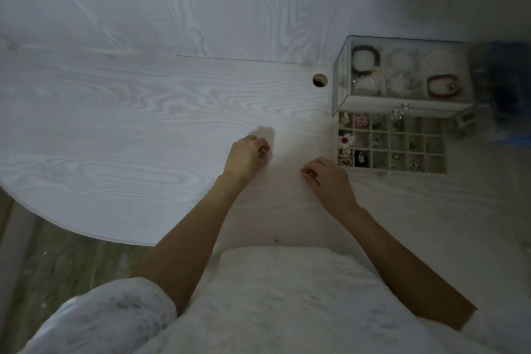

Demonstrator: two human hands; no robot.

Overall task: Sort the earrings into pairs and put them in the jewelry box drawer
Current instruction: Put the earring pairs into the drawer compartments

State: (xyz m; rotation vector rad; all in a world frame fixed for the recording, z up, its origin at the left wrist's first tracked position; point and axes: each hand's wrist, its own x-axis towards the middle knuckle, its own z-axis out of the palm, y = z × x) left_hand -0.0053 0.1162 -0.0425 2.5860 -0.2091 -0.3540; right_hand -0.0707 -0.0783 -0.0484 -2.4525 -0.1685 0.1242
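Observation:
A glass jewelry box (402, 77) stands at the right of the white table (143, 123), with bracelets in its top tray. Its drawer (392, 142) is pulled out toward me, a grid of small compartments holding earrings and charms. My left hand (245, 156) rests curled on the table left of the drawer, and a small glinting earring (262, 151) shows at its fingertips. My right hand (324, 175) lies curled just left of the drawer's near corner, pinching a small gold earring (306, 172). The picture is dim and blurred.
A round cable hole (320, 80) sits in the table beside the box. A blurred dark blue object (508, 89) lies at the far right. The table's curved edge (86, 231) runs at the lower left, with floor beyond it. A white cloth covers my lap.

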